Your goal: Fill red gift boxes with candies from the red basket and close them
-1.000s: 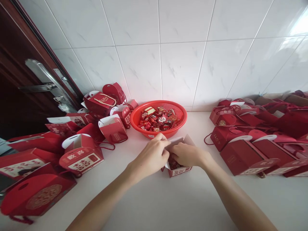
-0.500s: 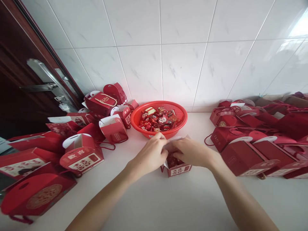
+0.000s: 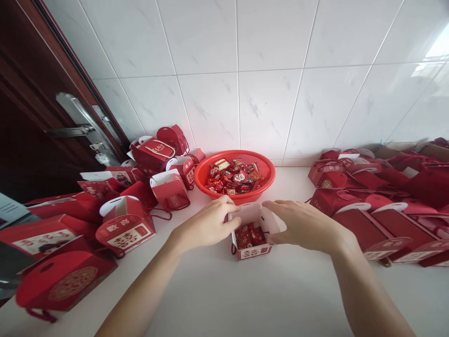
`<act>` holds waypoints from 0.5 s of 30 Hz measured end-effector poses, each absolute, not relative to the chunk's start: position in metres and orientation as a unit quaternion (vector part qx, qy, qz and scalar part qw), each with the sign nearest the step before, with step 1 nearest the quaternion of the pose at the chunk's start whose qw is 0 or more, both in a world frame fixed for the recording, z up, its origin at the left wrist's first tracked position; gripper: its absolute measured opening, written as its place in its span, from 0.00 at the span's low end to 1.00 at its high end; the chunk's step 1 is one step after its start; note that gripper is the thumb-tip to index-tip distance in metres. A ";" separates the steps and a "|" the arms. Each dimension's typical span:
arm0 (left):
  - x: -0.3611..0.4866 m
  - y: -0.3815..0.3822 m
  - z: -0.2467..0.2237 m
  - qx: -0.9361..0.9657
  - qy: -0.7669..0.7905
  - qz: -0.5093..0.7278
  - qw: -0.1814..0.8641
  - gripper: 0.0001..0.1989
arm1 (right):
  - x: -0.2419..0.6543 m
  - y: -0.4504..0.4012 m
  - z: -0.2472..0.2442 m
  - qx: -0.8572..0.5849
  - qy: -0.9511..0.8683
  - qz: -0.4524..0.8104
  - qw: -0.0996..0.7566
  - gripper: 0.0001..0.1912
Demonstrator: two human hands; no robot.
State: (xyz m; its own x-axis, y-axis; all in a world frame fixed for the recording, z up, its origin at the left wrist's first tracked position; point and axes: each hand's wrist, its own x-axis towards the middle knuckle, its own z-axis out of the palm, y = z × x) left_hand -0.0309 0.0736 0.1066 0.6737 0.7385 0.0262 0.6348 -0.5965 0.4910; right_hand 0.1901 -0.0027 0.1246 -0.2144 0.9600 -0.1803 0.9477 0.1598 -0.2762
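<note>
a small red gift box stands upright and open on the desk, just in front of a red plastic colander, its pale inner walls showing and a cream label on its near side. inside it lie red-wrapped candies, and a dark red cord hangs at its left side. the left hand is at the box's left rim, thumb and forefinger a little parted, the thumb reaching over the opening; i cannot tell whether it pinches the wall. the right hand is spread wide about the box's right flap, fingers toward the back corner and thumb near the front, with no firm grip visible. behind the box, the colander holds a heap of wrapped sweets, mostly red. to the left, red gift boxes crowd the desk, among them one with a double-happiness label, one with a gold rope handle and, nearest, one with a round gold medallion. to the right, more red cartons lean in close rows. beyond are a white tiled wall and, at left, a dark wooden door with keys hanging below its metal lever.
</note>
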 end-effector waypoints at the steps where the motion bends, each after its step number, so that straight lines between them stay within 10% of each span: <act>1: -0.030 0.074 0.108 0.883 0.384 0.118 0.242 0.17 | 0.190 -0.002 0.124 -0.623 -0.763 0.172 0.017 0.24; 15: -0.018 0.079 0.082 0.889 0.325 0.150 0.285 0.26 | 0.188 0.012 0.119 -0.578 -0.772 0.265 0.028 0.29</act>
State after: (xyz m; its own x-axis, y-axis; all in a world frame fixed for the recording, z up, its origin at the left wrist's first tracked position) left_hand -0.0184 0.0788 0.0817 0.7440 0.6631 0.0827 0.4918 -0.6271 0.6041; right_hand 0.1882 0.0118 0.1191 -0.3312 0.9062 -0.2630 0.8768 0.1926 -0.4407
